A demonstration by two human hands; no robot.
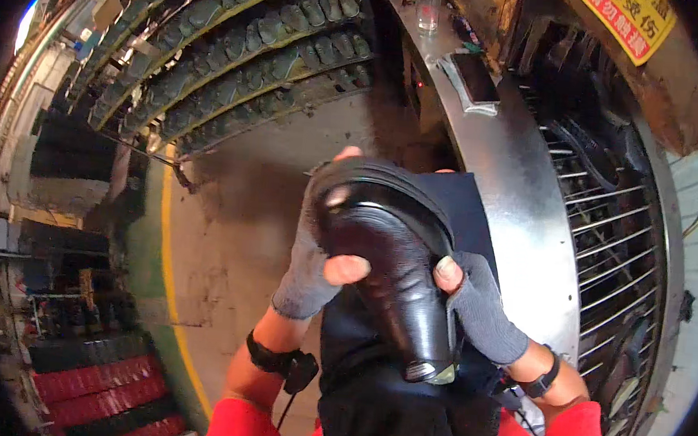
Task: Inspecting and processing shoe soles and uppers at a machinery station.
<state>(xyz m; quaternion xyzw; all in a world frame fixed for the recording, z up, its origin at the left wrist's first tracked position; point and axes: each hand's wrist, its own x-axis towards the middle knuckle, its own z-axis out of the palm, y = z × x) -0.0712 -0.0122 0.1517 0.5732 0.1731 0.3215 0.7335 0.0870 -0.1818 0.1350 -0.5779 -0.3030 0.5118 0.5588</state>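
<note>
Both hands (312,272) (477,306) grip black shoe (399,263); conveyor rail (522,207) w/ wire rack (610,230) right.

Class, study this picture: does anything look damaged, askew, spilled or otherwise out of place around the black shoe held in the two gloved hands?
Nothing stands out. The left hand and right hand hold the black shoe steadily; its glossy upper shows no visible tear.

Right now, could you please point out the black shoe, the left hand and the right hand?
black shoe (397,279), head view, glossy upper.
left hand (312,272), head view, grey-gloved palm.
right hand (480,306), head view, grey glove's back.
</note>
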